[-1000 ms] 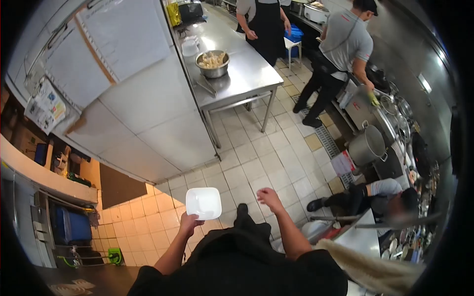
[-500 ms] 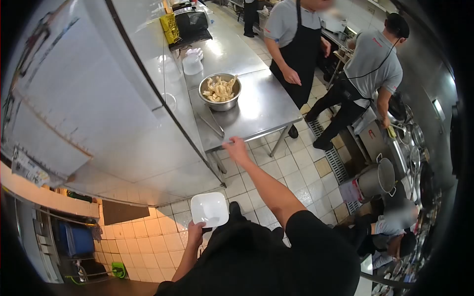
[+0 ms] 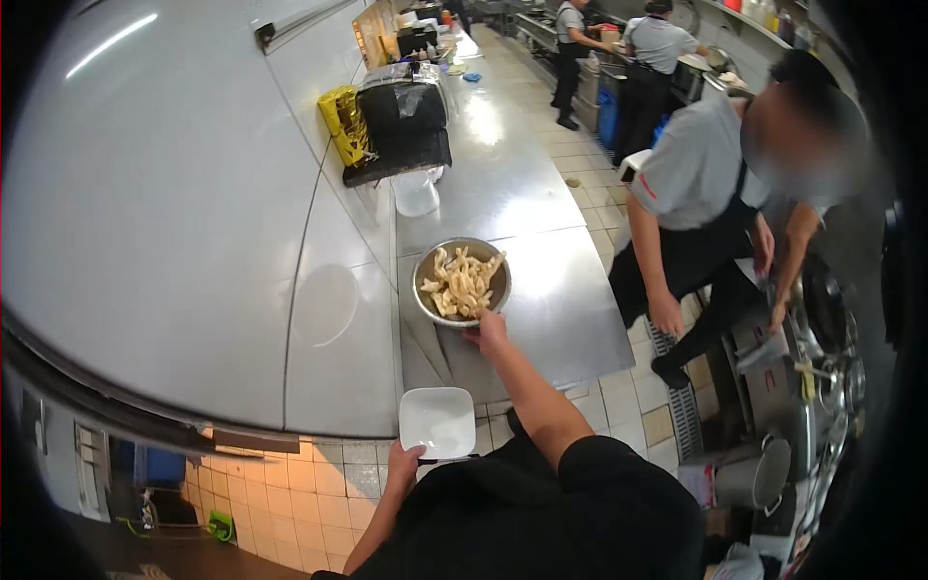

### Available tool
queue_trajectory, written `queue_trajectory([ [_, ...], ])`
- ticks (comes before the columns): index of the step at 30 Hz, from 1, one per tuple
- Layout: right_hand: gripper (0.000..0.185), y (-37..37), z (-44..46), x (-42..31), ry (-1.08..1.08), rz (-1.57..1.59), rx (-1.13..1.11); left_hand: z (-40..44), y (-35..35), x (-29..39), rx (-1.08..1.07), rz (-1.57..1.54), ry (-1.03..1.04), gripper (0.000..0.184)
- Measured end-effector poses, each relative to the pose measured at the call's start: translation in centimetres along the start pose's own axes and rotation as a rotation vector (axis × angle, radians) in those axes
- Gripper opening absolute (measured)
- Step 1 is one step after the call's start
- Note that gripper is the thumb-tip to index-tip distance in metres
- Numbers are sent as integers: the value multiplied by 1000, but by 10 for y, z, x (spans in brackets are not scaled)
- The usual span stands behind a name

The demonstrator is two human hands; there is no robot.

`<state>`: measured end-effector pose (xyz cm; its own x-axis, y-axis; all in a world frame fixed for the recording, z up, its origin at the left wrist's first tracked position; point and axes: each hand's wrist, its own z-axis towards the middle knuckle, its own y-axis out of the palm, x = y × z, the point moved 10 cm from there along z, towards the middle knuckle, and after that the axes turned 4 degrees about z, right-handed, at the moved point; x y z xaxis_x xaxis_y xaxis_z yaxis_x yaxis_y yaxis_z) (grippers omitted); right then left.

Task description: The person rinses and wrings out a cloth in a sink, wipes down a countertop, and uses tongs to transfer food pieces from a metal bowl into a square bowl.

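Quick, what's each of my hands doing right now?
Left hand: closed, holding the white bowl.
Right hand: at the near edge of the metal bowl; whether it grips cannot be told.

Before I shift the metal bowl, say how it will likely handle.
The metal bowl should stay stiff, judging by its shiny wall. It is probably weighty, given the heaped pale food; tilting might spill the pieces near its rim.

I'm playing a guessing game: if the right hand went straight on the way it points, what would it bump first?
Probably the metal bowl: the right hand is right at its near rim, maybe touching, though depth is hard to judge.
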<state>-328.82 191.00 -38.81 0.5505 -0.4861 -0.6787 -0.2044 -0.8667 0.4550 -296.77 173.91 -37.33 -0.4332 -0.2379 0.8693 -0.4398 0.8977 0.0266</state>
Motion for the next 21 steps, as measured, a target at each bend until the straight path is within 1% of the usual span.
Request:
queue_trajectory([
  [2, 43, -8, 17, -10, 13, -52, 10, 4, 12, 14, 54, -3, -14, 35],
  [3, 44, -9, 10, -24, 36, -73, 25, 10, 7, 2, 123, -15, 19, 33],
  [6, 43, -15, 24, -50, 28, -70, -68, -9, 28, 32, 225, 47, -136, 33],
  [7, 44, -24, 22, -51, 49, -43, -67, -14, 36, 42, 242, -47, -134, 35],
  [9, 47, -42, 14, -42, 83, 7, -66, -20, 36, 55, 341, -149, -79, 37],
  [10, 51, -46, 14, -25, 135, -113, -123, -20, 34, 59, 387, -200, -52, 38],
  [11, 55, -53, 14, -1, 187, -232, -177, -14, 23, 45, 389, -204, -75, 43],
  [13, 67, -28, -10, 17, -356, -951, -399, -15, 24, 49, 434, -303, -64, 47],
  [14, 67, -4, -29, 18, -504, -1162, -468, -17, 23, 49, 460, -354, -65, 48],
  [16, 68, 39, -93, 22, -781, -1588, -641, -9, 15, 35, 447, -262, -146, 48],
  [17, 68, 44, -100, 35, -779, -1634, -686, -5, 11, 27, 438, -217, -186, 47],
  [18, 68, 51, -98, 43, -786, -1681, -731, 3, 7, 19, 429, -242, -123, 44],
  [19, 68, 55, -98, 53, -792, -1725, -772, 6, 13, 29, 383, -251, -90, 41],
  [21, 57, 54, -100, 60, -784, -1747, -799, 1, 20, 38, 391, -232, -83, 41],
])
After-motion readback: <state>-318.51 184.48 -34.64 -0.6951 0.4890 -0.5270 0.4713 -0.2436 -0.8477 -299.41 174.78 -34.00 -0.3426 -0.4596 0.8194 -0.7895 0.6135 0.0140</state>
